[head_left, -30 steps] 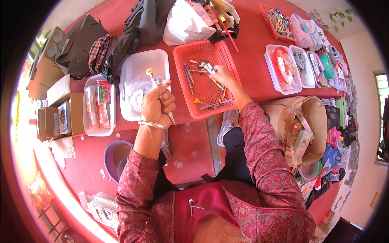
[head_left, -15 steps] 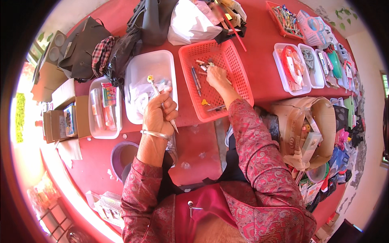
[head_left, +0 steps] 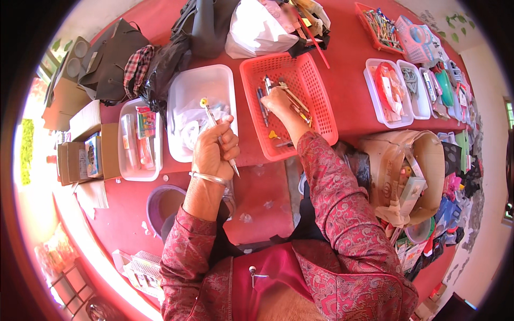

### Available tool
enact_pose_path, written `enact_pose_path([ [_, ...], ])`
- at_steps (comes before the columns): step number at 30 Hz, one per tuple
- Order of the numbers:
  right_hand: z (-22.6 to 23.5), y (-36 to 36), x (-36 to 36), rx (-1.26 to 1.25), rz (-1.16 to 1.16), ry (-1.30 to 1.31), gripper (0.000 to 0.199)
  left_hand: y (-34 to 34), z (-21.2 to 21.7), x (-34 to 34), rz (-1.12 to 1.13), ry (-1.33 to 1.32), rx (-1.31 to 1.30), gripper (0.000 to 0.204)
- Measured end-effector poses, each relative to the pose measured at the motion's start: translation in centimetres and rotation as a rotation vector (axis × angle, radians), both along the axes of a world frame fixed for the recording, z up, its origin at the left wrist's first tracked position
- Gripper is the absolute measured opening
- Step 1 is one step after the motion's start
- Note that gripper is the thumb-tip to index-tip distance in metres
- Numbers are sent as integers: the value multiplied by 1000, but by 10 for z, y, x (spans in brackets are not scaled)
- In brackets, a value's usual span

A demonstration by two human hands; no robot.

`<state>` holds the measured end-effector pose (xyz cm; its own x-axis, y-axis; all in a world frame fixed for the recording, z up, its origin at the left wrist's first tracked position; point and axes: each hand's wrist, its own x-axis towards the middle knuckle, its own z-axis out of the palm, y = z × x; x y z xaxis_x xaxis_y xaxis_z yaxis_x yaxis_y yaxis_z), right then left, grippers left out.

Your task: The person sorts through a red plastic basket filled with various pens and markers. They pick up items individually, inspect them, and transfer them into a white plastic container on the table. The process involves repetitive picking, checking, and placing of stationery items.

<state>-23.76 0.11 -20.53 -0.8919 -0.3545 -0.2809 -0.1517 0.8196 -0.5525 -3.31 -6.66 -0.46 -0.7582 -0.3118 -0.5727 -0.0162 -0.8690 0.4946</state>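
moved left in the basket point(head_left: 319, 91): the right hand point(head_left: 277, 100), by pens point(head_left: 263, 109), grip too hidden to tell. the left hand point(head_left: 216, 143) holds a yellow-topped pen point(head_left: 210, 114).

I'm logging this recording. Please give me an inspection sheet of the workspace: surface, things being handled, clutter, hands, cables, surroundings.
Surface: red surface beneath the containers.
Things handled: yellow-topped pen slants with its tip downward; loose pens lie in the large red basket.
Clutter: translucent tub, dark bags, white bag, open carton.
Hands: left hand has its fingers closed around the yellow-topped pen; right hand is inside the basket, grip unclear.
Cables: nothing seen that is clearly one.
Surroundings: pale wall at right; strong light at left.
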Motion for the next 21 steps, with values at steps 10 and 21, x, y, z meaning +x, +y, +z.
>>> enact_pose_path([
  [10,-6,23,-12,-448,0,-501,17,3,1,-2,-18,40,0,13],
  [21,181,56,7,-767,459,-794,15,18,-18,-23,77,125,42,23],
])
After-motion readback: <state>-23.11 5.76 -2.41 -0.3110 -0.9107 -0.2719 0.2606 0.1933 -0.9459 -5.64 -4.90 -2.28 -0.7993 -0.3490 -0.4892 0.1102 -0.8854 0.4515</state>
